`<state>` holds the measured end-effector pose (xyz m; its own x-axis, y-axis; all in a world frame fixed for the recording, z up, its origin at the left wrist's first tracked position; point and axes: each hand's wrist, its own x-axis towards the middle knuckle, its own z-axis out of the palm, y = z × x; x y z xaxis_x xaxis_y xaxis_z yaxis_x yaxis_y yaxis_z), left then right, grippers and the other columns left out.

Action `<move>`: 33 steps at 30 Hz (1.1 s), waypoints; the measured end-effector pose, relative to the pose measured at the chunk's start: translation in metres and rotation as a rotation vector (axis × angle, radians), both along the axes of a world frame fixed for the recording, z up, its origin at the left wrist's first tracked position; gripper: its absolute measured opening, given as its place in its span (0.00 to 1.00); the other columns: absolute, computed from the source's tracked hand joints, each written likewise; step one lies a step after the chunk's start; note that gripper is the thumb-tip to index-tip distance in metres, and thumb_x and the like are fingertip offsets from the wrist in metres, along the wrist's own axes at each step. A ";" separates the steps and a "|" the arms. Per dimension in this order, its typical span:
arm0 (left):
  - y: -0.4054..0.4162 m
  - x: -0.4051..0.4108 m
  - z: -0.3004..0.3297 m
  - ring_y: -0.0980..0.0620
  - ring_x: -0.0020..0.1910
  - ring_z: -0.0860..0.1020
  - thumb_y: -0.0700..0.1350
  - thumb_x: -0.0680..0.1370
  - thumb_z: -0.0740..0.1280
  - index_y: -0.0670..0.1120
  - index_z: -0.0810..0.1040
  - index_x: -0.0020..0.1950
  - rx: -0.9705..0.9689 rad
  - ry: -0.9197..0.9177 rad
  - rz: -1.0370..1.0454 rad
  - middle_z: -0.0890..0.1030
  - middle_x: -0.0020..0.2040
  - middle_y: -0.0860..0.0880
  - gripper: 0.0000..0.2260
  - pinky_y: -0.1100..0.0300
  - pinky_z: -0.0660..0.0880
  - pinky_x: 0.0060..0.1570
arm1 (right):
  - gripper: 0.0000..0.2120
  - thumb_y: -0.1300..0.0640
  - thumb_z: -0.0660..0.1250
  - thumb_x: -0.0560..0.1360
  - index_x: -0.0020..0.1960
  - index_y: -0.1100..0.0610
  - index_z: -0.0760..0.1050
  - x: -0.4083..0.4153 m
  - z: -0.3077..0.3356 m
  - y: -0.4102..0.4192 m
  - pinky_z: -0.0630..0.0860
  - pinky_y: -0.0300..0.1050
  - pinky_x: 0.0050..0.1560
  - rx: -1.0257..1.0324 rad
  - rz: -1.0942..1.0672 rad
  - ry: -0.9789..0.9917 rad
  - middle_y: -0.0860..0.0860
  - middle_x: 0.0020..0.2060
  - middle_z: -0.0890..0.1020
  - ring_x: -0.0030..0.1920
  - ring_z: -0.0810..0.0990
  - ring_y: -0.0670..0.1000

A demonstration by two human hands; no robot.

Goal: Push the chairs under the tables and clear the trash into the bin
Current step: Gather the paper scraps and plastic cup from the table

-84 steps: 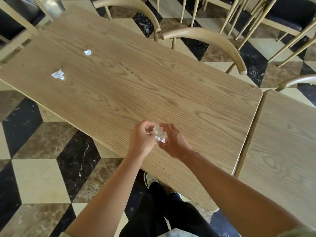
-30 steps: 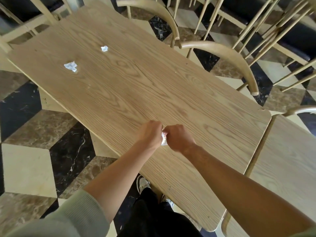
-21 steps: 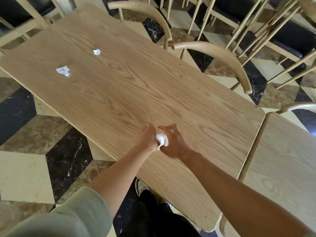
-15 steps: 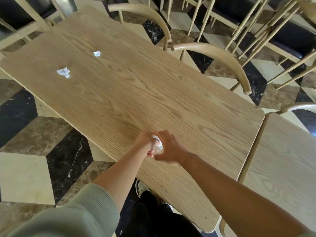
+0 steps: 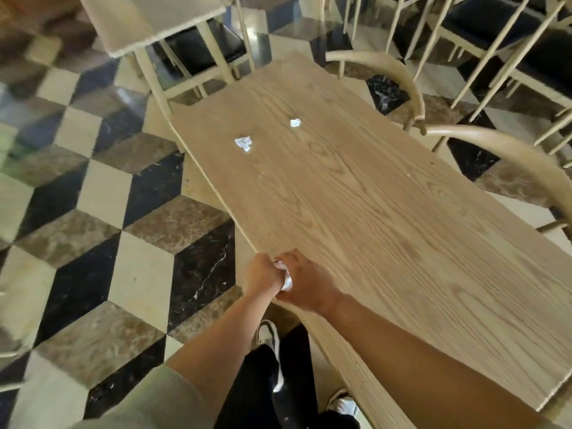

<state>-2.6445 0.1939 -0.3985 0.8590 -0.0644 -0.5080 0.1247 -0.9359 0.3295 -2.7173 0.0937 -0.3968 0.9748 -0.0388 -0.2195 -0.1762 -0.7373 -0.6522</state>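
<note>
My left hand [image 5: 259, 276] and my right hand [image 5: 305, 284] meet at the near left edge of the long wooden table [image 5: 387, 218], both closed around a crumpled white paper ball [image 5: 286, 278] that shows only between the fingers. Two more crumpled paper scraps lie further up the table: a larger one [image 5: 243, 143] near the left edge and a smaller one [image 5: 295, 122] beyond it. Two curved-back wooden chairs [image 5: 399, 72] [image 5: 507, 156] stand along the table's right side, tucked close to it. No bin is in view.
A second light wooden table [image 5: 148, 23] with a dark-seated chair [image 5: 213, 48] under it stands at the far left. More spindle-back chairs [image 5: 495, 35] crowd the top right. The floor [image 5: 93, 227] is checkered marble to my left. My shoes [image 5: 272, 345] are beside the table edge.
The view has swung left and I have shifted along the table edge. My hands have drawn from over the tabletop to its left edge, closing tighter on the paper ball.
</note>
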 end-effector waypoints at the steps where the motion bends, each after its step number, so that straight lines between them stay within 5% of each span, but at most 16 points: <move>1: 0.009 0.012 0.002 0.43 0.47 0.82 0.46 0.77 0.68 0.44 0.77 0.48 0.031 0.005 -0.021 0.84 0.49 0.43 0.06 0.56 0.72 0.40 | 0.32 0.43 0.73 0.69 0.69 0.50 0.68 0.013 -0.002 0.009 0.75 0.47 0.50 0.004 0.019 0.008 0.46 0.64 0.72 0.56 0.80 0.53; 4: 0.031 0.066 0.003 0.45 0.35 0.84 0.40 0.73 0.71 0.44 0.76 0.48 -0.048 0.118 0.015 0.82 0.43 0.47 0.06 0.58 0.76 0.30 | 0.34 0.40 0.74 0.68 0.70 0.49 0.66 0.067 -0.010 0.029 0.76 0.51 0.56 0.018 0.012 0.059 0.46 0.65 0.72 0.59 0.78 0.52; 6: 0.049 0.109 0.003 0.48 0.24 0.81 0.38 0.72 0.68 0.47 0.71 0.47 -0.185 0.162 0.104 0.80 0.44 0.47 0.08 0.64 0.72 0.20 | 0.33 0.40 0.74 0.68 0.69 0.48 0.67 0.111 -0.012 0.039 0.76 0.49 0.51 0.043 -0.037 0.057 0.46 0.63 0.73 0.56 0.79 0.51; 9: 0.085 0.184 -0.004 0.45 0.30 0.81 0.37 0.74 0.62 0.48 0.67 0.44 -0.219 0.046 0.132 0.78 0.44 0.45 0.07 0.64 0.67 0.15 | 0.30 0.45 0.73 0.71 0.69 0.48 0.67 0.188 -0.011 0.060 0.74 0.47 0.47 0.012 -0.013 0.025 0.48 0.60 0.75 0.54 0.79 0.52; 12: 0.099 0.229 0.005 0.42 0.35 0.83 0.36 0.74 0.64 0.47 0.69 0.49 -0.244 0.086 0.195 0.78 0.46 0.46 0.08 0.59 0.75 0.21 | 0.28 0.47 0.72 0.73 0.70 0.50 0.67 0.234 -0.004 0.074 0.77 0.50 0.50 -0.023 0.029 0.011 0.52 0.62 0.74 0.55 0.79 0.54; 16: 0.124 0.310 0.012 0.47 0.54 0.81 0.50 0.72 0.72 0.50 0.73 0.60 -0.740 0.379 0.369 0.78 0.58 0.46 0.18 0.49 0.82 0.42 | 0.27 0.48 0.72 0.74 0.69 0.53 0.68 0.313 0.009 0.087 0.75 0.51 0.58 0.047 -0.084 0.056 0.52 0.61 0.76 0.58 0.77 0.52; 18: 0.133 0.333 0.013 0.57 0.58 0.79 0.61 0.69 0.75 0.55 0.71 0.66 -0.903 0.392 0.254 0.78 0.61 0.55 0.29 0.57 0.79 0.45 | 0.26 0.48 0.74 0.72 0.67 0.53 0.70 0.340 0.014 0.079 0.76 0.49 0.56 0.166 -0.237 0.076 0.50 0.57 0.78 0.56 0.78 0.51; 22: 0.122 0.365 -0.006 0.66 0.61 0.75 0.56 0.65 0.81 0.61 0.73 0.65 -0.853 0.247 -0.093 0.79 0.58 0.63 0.31 0.67 0.69 0.56 | 0.31 0.58 0.74 0.70 0.70 0.49 0.67 0.381 0.007 0.057 0.74 0.33 0.42 0.312 -0.085 0.204 0.42 0.52 0.77 0.46 0.80 0.38; 25: 0.095 0.401 -0.020 0.67 0.61 0.76 0.55 0.67 0.82 0.57 0.76 0.61 -0.794 0.178 -0.104 0.81 0.54 0.64 0.26 0.67 0.69 0.58 | 0.35 0.67 0.66 0.73 0.74 0.45 0.63 0.417 -0.014 0.017 0.78 0.43 0.48 0.188 -0.168 0.237 0.47 0.63 0.72 0.55 0.80 0.50; 28: 0.070 0.446 -0.031 0.66 0.61 0.76 0.59 0.69 0.79 0.57 0.75 0.60 -0.705 0.162 -0.178 0.80 0.57 0.62 0.23 0.64 0.71 0.60 | 0.27 0.58 0.68 0.74 0.71 0.49 0.66 0.444 -0.042 -0.032 0.77 0.50 0.43 -0.116 -0.541 0.125 0.53 0.63 0.66 0.50 0.78 0.57; 30: 0.056 0.472 -0.030 0.68 0.59 0.75 0.64 0.69 0.75 0.60 0.74 0.58 -0.639 0.131 -0.232 0.79 0.57 0.62 0.22 0.68 0.70 0.56 | 0.20 0.55 0.69 0.76 0.67 0.51 0.72 0.457 -0.057 -0.050 0.76 0.47 0.42 -0.145 -0.457 0.155 0.54 0.59 0.68 0.49 0.77 0.56; 33: 0.028 0.507 -0.032 0.67 0.56 0.75 0.61 0.72 0.75 0.61 0.73 0.57 -0.587 0.167 -0.326 0.78 0.57 0.59 0.18 0.65 0.71 0.54 | 0.03 0.61 0.67 0.75 0.45 0.59 0.80 0.462 -0.064 -0.081 0.76 0.48 0.40 -0.101 -0.625 0.016 0.56 0.48 0.77 0.42 0.79 0.58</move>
